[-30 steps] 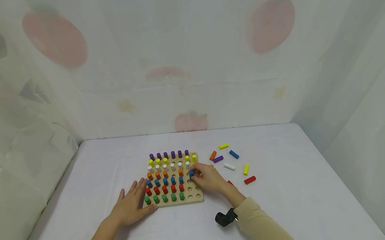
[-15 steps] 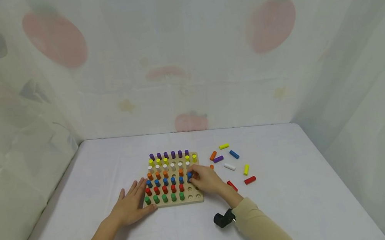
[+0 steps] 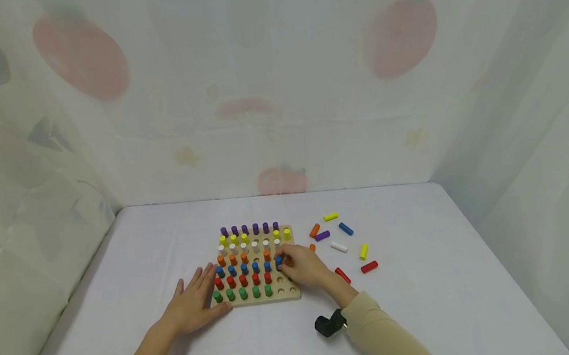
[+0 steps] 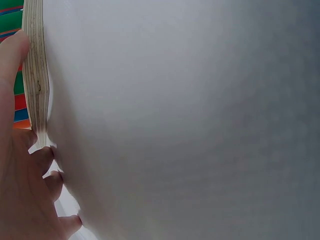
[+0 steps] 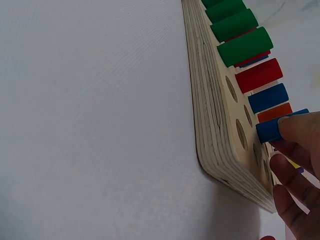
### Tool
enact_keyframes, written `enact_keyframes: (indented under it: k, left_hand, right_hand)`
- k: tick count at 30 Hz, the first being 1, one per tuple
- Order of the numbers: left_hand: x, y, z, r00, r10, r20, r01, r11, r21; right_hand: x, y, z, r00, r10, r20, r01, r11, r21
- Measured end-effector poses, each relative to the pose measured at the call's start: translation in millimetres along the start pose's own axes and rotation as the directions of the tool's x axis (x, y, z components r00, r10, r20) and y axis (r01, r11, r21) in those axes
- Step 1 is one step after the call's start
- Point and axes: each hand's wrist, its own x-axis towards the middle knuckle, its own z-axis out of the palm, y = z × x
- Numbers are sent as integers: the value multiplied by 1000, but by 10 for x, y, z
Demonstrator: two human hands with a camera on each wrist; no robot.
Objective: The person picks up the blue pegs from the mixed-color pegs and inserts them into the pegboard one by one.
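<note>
A wooden pegboard [image 3: 288, 299] stands on the table with upright pegs in rows: purple at the back, then yellow, white, orange, blue, red, and green at the front. My right hand [image 3: 304, 266] pinches a blue peg [image 5: 269, 131] between thumb and fingers. That peg stands upright at the right end of the blue row, its lower end right at the board's surface. Bare holes show near the board's front right corner. My left hand [image 3: 191, 307] lies with straight, spread fingers along the board's left edge, its thumb [image 4: 17, 47] at the front left corner.
Loose pegs lie right of the board: a white peg [image 3: 339, 247], a purple peg [image 3: 322, 235], a blue peg [image 3: 346, 228], and several yellow, orange and red ones. A red peg [image 3: 342, 275] lies close to my right wrist. A printed curtain [image 3: 281, 143] hangs behind the table.
My right hand has moved slightly left and toward me with the blue peg, bringing it in line with the blue row. My left hand has stayed still.
</note>
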Motion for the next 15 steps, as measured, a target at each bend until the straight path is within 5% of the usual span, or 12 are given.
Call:
enact_keyframes:
  k: [15]
  left_hand:
    - [2, 0, 8, 1000, -3, 0, 3, 1000, -4]
  right_hand:
    - [7, 38, 29, 1000, -5, 19, 6, 999, -49]
